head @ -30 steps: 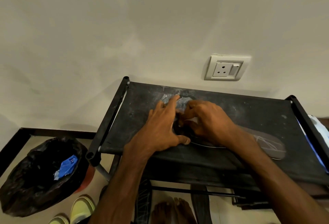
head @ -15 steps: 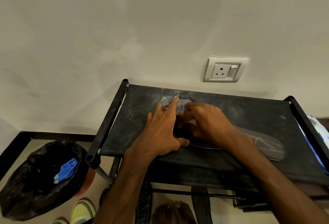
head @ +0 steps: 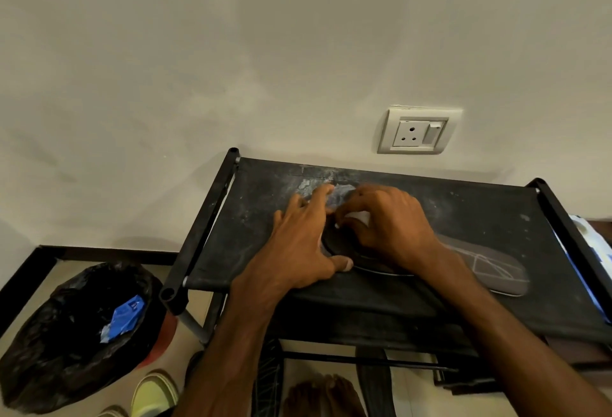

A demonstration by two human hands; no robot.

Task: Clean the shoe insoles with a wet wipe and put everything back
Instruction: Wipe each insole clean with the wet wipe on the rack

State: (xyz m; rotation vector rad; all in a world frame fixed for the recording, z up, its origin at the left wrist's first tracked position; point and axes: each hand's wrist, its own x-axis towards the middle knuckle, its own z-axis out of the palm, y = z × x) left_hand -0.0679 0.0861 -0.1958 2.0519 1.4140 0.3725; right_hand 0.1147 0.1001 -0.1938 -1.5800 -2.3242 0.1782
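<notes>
Nearest, along the bottom edge: bare toes point(head: 326, 395) on the floor, a yellow shoe point(head: 154, 395) to their left, and two dark strips point(head: 267, 380) under the rack, possibly more insoles, too dim to tell. At lower left, a bin point(head: 39, 367) lined with a black bag, with a crumpled blue wrapper point(head: 123, 317) inside, perhaps from the wipe pack, though only a guess.

Further in, at centre frame, on the dusty black top of the shoe rack point(head: 480, 214): a dark insole point(head: 490, 267) lying flat, one end under the hands, the other reaching toward the right of the frame. Left hand point(head: 304, 241) spread flat, fingers straight, pressing down at the insole's left end, thumb tip touching its near edge. Right hand point(head: 390, 221) curled over that same end, gripping a white wet wipe point(head: 359, 217) pressed onto the insole.

Judged as mid-task: wiping under way on this insole, at the end toward the left of the frame. Right-hand part wiped or not: impossible to tell. No matching shoe in plain view. Left to do, by the look of things: finish this insole, clean any other, refit both in the shoes, drop the wipe in the bin.

At the right edge, something white and blue point(head: 592, 244), cut off by the frame. Farthest, right of centre: a wall socket point(head: 419, 131) on a plain cream wall point(head: 198, 52).
</notes>
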